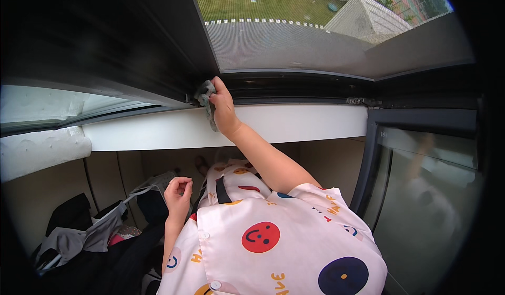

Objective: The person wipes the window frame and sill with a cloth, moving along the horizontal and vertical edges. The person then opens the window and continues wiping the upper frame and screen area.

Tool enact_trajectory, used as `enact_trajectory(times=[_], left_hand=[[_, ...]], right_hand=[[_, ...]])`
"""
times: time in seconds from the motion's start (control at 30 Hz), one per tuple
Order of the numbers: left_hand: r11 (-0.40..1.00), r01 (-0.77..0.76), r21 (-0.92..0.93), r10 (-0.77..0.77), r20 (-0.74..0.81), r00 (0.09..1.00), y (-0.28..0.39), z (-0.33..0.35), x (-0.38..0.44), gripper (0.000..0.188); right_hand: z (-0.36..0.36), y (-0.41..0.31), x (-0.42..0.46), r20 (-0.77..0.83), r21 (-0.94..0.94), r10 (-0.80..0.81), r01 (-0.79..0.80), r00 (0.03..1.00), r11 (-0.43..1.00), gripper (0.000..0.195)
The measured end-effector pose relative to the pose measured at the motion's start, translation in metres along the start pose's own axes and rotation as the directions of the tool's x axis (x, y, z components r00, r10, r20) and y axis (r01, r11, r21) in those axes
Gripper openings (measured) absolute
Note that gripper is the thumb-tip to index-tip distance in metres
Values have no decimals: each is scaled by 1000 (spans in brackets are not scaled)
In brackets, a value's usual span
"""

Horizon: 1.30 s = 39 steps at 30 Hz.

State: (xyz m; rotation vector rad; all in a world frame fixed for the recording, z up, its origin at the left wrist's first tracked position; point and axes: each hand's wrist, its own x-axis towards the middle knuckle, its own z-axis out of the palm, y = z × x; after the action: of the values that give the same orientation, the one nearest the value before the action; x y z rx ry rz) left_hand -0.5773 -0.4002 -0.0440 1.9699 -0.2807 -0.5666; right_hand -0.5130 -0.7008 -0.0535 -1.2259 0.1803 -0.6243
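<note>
My right hand [225, 111] reaches forward and grips a damp-looking grey cloth [206, 97]. The cloth is bunched against the inner corner of the dark window frame [292, 85], beside the edge of a dark sash [154, 50]. Its lower end hangs over the white window sill [300, 121]. My left hand [178, 195] hovers below the sill, near my body, with its fingers loosely curled and nothing visible in them.
An insect screen [268, 44] covers the opening ahead. At right, a glazed sash [426, 200] stands swung inward; a metal hinge [357, 100] sits at the frame's corner. A white drying rack [138, 191] with clothes [65, 241] stands at lower left. Quilted padding [43, 151] covers the sill's left end.
</note>
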Motion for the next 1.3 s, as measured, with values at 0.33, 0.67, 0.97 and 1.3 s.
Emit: enact_trajectory(times=[0.33,0.67,0.97,1.3], left_hand=[[1000,-15,20,15,-27,1000,3,-6,4,5],[999,43,27,-42,-20,999,1,-8,-1,5],[999,28,29,-28,1,1000,-2,-9,-2,5],[999,-20,29,19,27,999,7,2,10,6]], right_hand=[[-9,5,-3,33,-569,10,10,999,822,19],[-4,-35,9,145,-289,-447,470,883,834,21],[-17,-22,-2,85,-359,-352,358,932,862,16],[-8,-23,7,92,-464,-451,439,888,770,17]])
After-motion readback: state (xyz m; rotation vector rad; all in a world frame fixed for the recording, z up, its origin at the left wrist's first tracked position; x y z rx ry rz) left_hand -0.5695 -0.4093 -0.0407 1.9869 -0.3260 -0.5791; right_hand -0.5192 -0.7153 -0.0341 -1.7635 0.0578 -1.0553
